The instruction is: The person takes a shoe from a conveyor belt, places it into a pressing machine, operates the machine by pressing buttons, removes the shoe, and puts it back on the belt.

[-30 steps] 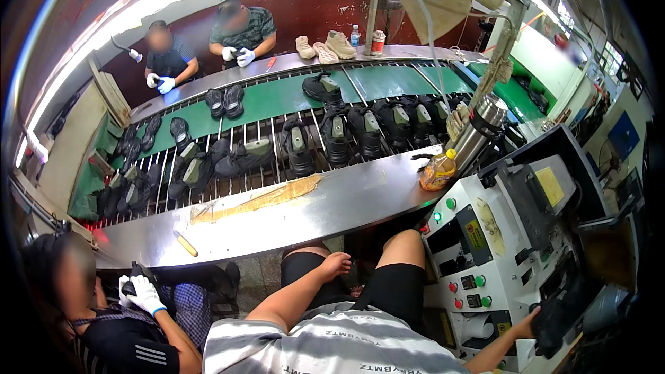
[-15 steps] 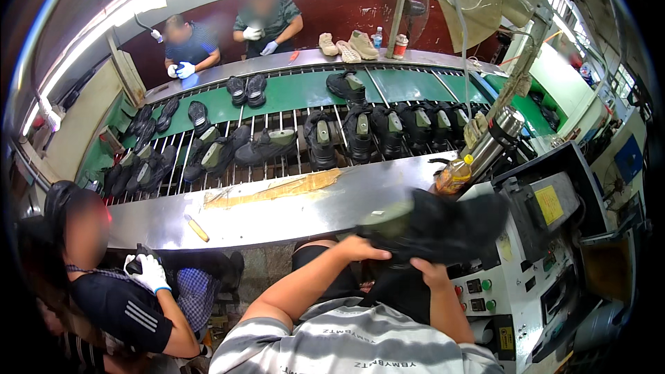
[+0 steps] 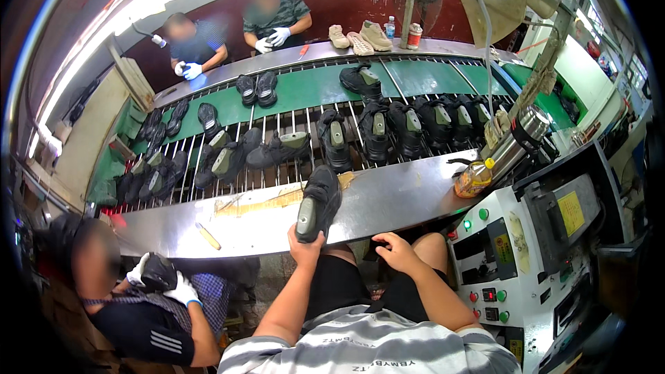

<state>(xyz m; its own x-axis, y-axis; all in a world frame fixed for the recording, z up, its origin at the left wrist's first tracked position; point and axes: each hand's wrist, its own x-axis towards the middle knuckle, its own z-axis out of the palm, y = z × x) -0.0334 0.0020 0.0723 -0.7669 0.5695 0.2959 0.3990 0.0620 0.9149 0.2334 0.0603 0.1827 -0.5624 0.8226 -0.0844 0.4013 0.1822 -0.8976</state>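
Observation:
My left hand (image 3: 305,246) grips a black shoe (image 3: 323,197) by its heel end, with a grey-green shoe last (image 3: 305,220) filling its opening. The shoe's toe points away from me, over the near metal ledge (image 3: 395,194) of the conveyor. Off to the right, my right hand (image 3: 399,252) hovers above my lap by the ledge's front edge, fingers loosely bent and apart, holding nothing. Beyond the ledge, several black shoes on lasts (image 3: 405,125) line the conveyor rods.
A green belt (image 3: 305,90) runs behind the rods. On my right stand a control machine (image 3: 488,235), a juice bottle (image 3: 474,179) and a steel flask (image 3: 519,135). A yellow-handled tool (image 3: 209,237) lies leftward. A co-worker (image 3: 138,318) holds a shoe; two people work across the line.
The shoe has moved left from beside the machine to the ledge. My right hand has let go, leaving it in my left. The co-worker at left has raised a dark shoe.

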